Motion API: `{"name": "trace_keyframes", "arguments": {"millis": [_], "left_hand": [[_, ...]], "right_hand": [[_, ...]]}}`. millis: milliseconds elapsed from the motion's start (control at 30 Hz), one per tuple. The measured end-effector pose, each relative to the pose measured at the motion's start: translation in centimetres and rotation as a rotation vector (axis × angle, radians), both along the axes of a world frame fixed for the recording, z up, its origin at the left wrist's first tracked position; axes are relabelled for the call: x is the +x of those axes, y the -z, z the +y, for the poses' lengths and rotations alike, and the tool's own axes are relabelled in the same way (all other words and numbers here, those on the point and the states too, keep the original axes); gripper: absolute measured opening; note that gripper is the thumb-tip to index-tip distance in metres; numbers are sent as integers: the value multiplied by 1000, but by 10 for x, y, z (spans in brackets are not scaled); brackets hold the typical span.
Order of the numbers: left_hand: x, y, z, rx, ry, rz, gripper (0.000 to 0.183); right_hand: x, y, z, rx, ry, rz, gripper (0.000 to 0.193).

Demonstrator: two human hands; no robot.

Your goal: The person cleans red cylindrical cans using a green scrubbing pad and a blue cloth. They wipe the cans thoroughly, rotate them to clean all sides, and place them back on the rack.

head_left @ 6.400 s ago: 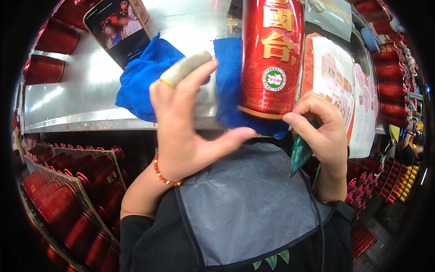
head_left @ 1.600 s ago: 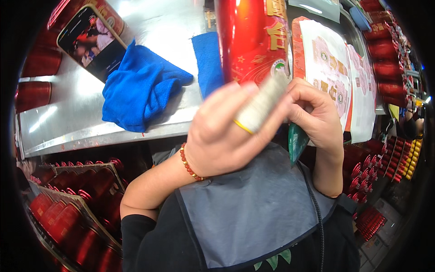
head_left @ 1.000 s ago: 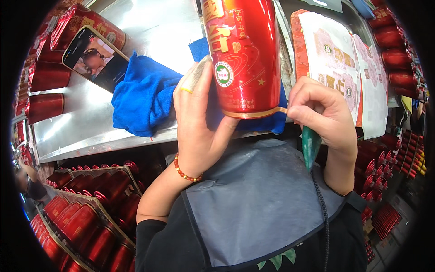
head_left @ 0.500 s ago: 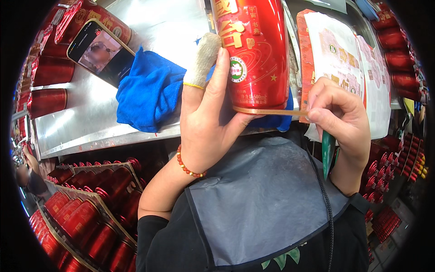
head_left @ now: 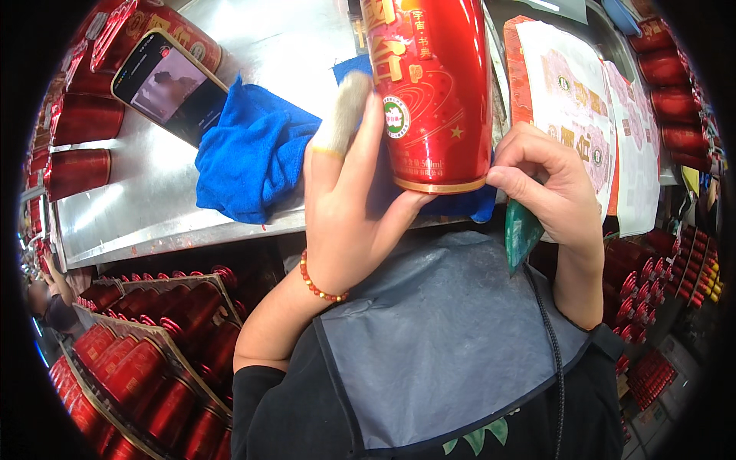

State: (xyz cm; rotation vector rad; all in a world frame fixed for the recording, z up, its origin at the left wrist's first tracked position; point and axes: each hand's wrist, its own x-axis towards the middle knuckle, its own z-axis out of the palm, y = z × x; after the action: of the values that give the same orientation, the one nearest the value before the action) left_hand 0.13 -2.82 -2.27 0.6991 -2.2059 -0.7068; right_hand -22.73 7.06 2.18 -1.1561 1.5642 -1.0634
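Note:
A glossy red bottle (head_left: 441,92) with gold lettering and a round white-green emblem stands in front of me, its top cut off by the frame. My left hand (head_left: 349,172) holds its left side, thumb at the bottom edge, one finger wrapped in a white cloth finger cover (head_left: 346,115). Around the bottle's base runs a thin gold strip (head_left: 441,188). My right hand (head_left: 548,180) pinches at the strip's right end, close against the bottle. A green pointed tool (head_left: 524,234) is tucked in that same hand, its tip downward; its other end is hidden.
A crumpled blue cloth (head_left: 249,153) lies on the metal table (head_left: 153,218), beside a phone (head_left: 165,88) showing a picture. Printed label sheets (head_left: 571,84) rest at the right. Racks of red bottles (head_left: 138,376) stand lower left; more line both sides. Another person (head_left: 57,299) is at far left.
My right hand has moved left, bringing the strip's stretched end in against the bottle's base. The bottle has turned slightly, its emblem shifting left. The green tool has swung leftward too.

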Motion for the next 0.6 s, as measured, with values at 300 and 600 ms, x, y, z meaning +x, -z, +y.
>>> {"name": "trace_keyframes", "arguments": {"millis": [300,600], "left_hand": [[25,7,21,-295,156,84,38],[-11,0,24,-574,94,40,32]], "right_hand": [[-4,7,-2,50,3,-101,15],[-2,13,-1,19,7,-169,15]]}}
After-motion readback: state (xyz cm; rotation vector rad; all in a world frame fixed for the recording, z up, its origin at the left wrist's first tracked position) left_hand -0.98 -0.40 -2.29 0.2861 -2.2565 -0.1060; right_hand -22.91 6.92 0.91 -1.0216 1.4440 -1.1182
